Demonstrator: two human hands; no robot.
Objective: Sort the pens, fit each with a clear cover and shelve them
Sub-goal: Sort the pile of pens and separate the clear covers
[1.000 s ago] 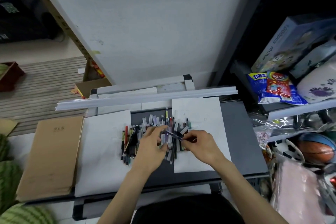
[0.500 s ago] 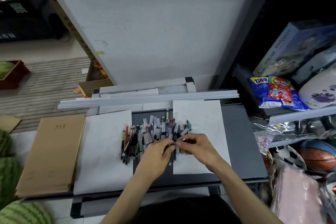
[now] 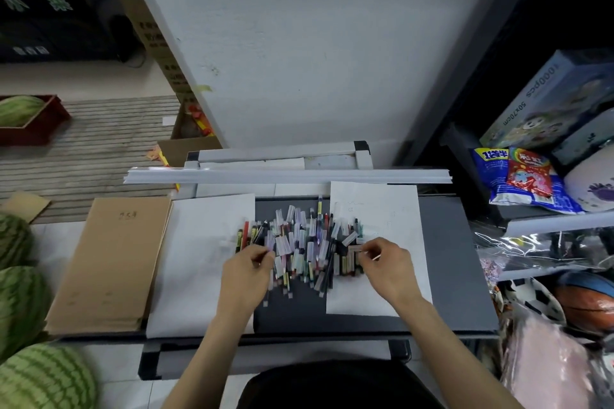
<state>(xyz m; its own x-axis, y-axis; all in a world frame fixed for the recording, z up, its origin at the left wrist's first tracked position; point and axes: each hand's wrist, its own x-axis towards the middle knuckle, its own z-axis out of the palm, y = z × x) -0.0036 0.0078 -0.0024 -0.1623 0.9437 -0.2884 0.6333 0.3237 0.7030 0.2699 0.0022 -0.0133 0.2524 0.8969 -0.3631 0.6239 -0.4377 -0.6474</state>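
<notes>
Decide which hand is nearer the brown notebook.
Left. The left hand is on the left of the pen pile, toward the brown notebook; the right hand is over the white sheet beyond the pile.

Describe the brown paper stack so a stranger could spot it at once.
Start at the grey table with the pen pile in its middle. Left of the pile lies a white sheet, and left of that the brown paper stack. It alone is tan; the other sheets are white.

Many-coloured heap of plastic pens (image 3: 299,242) on a dark grey tabletop (image 3: 448,259).
White paper sheets (image 3: 199,259) flank the heap; left of it, a brown card folder (image 3: 109,262) and green-striped round watermelons (image 3: 43,378); right, an orange rubber basketball (image 3: 594,300).
</notes>
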